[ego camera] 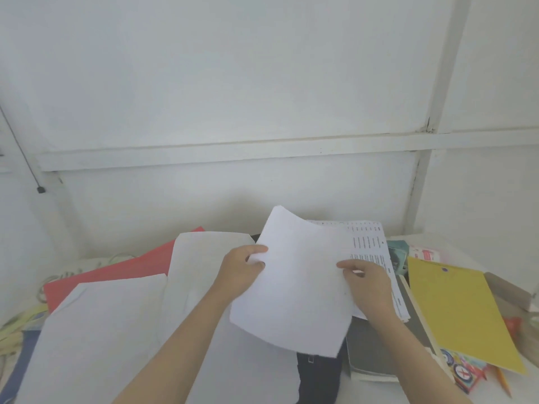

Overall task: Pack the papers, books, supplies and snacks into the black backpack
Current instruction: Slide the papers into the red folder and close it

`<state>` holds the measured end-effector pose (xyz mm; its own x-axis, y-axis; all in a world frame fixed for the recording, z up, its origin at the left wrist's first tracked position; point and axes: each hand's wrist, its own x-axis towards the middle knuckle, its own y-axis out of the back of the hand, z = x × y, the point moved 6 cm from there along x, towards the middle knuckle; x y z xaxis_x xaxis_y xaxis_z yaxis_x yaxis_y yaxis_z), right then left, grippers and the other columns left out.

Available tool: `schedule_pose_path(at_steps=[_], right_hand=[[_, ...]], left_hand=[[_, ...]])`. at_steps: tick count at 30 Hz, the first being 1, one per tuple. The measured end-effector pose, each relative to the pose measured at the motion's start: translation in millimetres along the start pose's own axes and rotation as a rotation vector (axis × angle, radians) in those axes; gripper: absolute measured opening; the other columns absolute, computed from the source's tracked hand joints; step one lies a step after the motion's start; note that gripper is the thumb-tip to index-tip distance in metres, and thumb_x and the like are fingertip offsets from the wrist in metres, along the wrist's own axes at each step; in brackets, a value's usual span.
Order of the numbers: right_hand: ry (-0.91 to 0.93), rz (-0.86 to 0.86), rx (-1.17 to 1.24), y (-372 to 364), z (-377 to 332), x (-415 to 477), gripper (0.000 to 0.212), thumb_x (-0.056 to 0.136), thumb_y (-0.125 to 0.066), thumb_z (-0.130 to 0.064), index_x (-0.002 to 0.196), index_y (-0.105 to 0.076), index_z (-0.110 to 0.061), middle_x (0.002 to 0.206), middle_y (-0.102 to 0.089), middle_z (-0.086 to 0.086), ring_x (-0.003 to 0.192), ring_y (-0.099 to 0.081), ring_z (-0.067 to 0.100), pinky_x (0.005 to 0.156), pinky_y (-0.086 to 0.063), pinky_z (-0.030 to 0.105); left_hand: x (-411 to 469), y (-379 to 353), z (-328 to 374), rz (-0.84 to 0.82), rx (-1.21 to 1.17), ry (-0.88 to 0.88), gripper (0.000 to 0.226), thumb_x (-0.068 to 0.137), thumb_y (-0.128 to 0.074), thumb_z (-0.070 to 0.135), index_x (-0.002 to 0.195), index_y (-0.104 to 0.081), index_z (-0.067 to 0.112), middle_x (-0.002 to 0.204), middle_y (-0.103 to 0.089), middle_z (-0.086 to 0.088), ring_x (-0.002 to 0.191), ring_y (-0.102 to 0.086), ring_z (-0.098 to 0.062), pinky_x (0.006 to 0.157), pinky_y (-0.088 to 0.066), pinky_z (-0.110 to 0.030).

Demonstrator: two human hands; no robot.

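Left hand (243,269) and right hand (366,282) pinch the blank sheet (294,293) held between them.

Matt white paper sheet (294,284); matt yellow card folder (458,310); red card (116,272).

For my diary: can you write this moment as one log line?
left hand: grips white sheet | right hand: pinches it | printed pages: behind
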<state>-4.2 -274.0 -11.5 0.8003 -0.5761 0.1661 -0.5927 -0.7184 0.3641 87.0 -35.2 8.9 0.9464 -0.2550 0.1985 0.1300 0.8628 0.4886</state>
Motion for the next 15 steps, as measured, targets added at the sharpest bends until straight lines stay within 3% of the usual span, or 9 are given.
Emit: schedule_pose_path(at_steps=[2, 4, 10, 12, 15], right_hand=[[-0.038, -0.053, 0.032, -15.6, -5.3, 12.4, 0.022, 0.09, -0.053, -0.002, 0.1, -0.07, -0.013, 0.104, -0.062, -0.002, 0.086, -0.053, 0.009, 0.075, -0.038, 0.021], [-0.076, -0.129, 0.03, -32.6, -5.8, 21.3, 0.027, 0.087, -0.055, 0.001, 0.109, -0.067, -0.011, 0.108, -0.062, 0.002, 0.087, -0.055, 0.011, 0.069, -0.041, 0.019], [-0.045, -0.195, -0.177, -60.7, 4.1, 29.0, 0.039, 0.088, -0.055, -0.005, 0.126, -0.055, -0.012, 0.13, -0.053, 0.004, 0.111, -0.051, 0.017, 0.093, -0.037, 0.025], [-0.027, -0.185, -0.235, -62.5, 6.4, 27.9, 0.038, 0.088, -0.055, -0.009, 0.126, -0.055, -0.014, 0.131, -0.051, 0.004, 0.117, -0.049, 0.019, 0.095, -0.034, 0.024], [-0.042, -0.175, -0.277, -63.8, 11.4, 26.3, 0.036, 0.088, -0.056, -0.015, 0.124, -0.056, -0.018, 0.129, -0.051, 0.007, 0.111, -0.051, 0.021, 0.091, -0.037, 0.026]], left_hand=[[14.9, 4.9, -5.6, -0.019, 0.021, 0.032, 0.042, 0.084, -0.056, 0.002, 0.122, -0.06, 0.018, 0.124, -0.055, 0.007, 0.11, -0.046, -0.004, 0.089, -0.036, -0.012], [26.7, 7.2, -14.8, -0.027, 0.066, 0.056, 0.046, 0.084, -0.056, 0.002, 0.127, -0.056, 0.018, 0.132, -0.051, 0.005, 0.121, -0.043, -0.008, 0.1, -0.034, -0.02], [45.5, 4.8, -46.3, -0.031, 0.152, 0.118, 0.048, 0.086, -0.052, 0.001, 0.131, -0.052, 0.016, 0.138, -0.049, 0.001, 0.127, -0.043, -0.015, 0.099, -0.033, -0.019], [48.6, 2.6, -54.4, -0.038, 0.157, 0.133, 0.048, 0.086, -0.053, 0.002, 0.131, -0.052, 0.017, 0.138, -0.049, 0.002, 0.127, -0.043, -0.014, 0.098, -0.032, -0.018], [50.6, -1.9, -63.4, -0.053, 0.141, 0.161, 0.047, 0.087, -0.053, 0.004, 0.132, -0.051, 0.017, 0.139, -0.047, 0.003, 0.128, -0.041, -0.013, 0.092, -0.032, -0.016]])
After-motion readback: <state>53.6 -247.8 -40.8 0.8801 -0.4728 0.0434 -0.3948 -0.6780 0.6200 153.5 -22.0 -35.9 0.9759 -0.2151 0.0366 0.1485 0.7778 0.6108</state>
